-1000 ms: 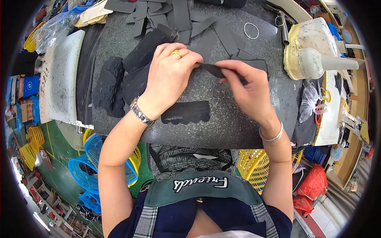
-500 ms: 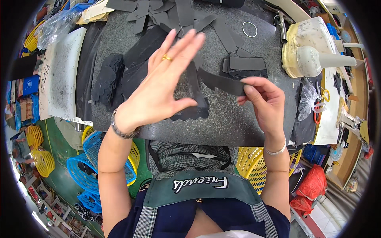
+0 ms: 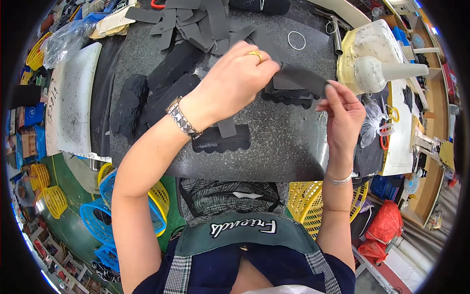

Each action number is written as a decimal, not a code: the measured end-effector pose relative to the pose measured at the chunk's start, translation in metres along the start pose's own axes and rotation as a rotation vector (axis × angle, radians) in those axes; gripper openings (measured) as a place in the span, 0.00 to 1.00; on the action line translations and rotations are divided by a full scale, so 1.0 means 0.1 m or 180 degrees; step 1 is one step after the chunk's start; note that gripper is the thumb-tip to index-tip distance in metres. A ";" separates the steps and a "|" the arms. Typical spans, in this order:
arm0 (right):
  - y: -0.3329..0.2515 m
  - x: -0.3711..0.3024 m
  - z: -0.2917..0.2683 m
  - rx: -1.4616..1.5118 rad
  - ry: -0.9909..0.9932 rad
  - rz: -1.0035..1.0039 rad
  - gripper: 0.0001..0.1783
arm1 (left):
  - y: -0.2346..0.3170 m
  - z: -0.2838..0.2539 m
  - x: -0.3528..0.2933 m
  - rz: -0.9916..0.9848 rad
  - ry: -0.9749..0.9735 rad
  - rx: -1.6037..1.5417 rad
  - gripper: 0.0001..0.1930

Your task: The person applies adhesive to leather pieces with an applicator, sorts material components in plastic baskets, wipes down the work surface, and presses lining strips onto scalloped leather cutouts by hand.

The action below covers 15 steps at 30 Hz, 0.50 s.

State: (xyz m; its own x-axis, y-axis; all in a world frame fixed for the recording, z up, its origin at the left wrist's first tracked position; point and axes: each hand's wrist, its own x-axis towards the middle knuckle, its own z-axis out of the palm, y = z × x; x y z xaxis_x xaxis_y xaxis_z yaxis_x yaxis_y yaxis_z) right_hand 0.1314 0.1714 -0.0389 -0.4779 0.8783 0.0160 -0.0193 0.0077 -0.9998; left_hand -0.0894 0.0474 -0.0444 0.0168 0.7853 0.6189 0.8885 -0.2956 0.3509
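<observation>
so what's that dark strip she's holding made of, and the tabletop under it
The dark strip, held between the left hand and right hand, looks like thin matte fabric or synthetic leather: it bends softly and shows no shine. Which of the two cannot be told. The tabletop looks like polished speckled stone, perhaps granite: grey flecks and a slight gloss at its edge.

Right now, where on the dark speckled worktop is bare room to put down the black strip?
The dark speckled worktop is bare along its near edge, between the black scalloped piece and the right hand. The far side is crowded with grey cut strips; the left holds stacked black scalloped pieces. Both hands grip the black strip.
</observation>
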 end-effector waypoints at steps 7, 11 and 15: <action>-0.09 -0.17 -0.07 0.0044 0.0213 -0.0393 0.10 | -0.05 -0.32 -0.21 -0.0405 -0.0281 0.1328 0.29; 0.00 -0.30 0.06 0.0362 -0.0342 0.0086 0.10 | 0.11 -0.62 -0.62 0.0001 -0.1882 0.0513 0.21; 0.02 -0.35 0.21 0.0604 -0.0682 0.0436 0.10 | -0.05 -0.48 -0.69 -0.0281 -0.1590 0.1148 0.14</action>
State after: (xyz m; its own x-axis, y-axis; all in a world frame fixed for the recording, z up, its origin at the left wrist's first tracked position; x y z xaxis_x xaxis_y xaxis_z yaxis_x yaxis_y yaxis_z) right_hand 0.1296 0.1311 -0.0411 -0.6610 0.7442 -0.0962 -0.0957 -0.2107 -0.9728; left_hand -0.1175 -0.0318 -0.0553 0.0713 0.9839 0.1642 0.9938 -0.0840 0.0722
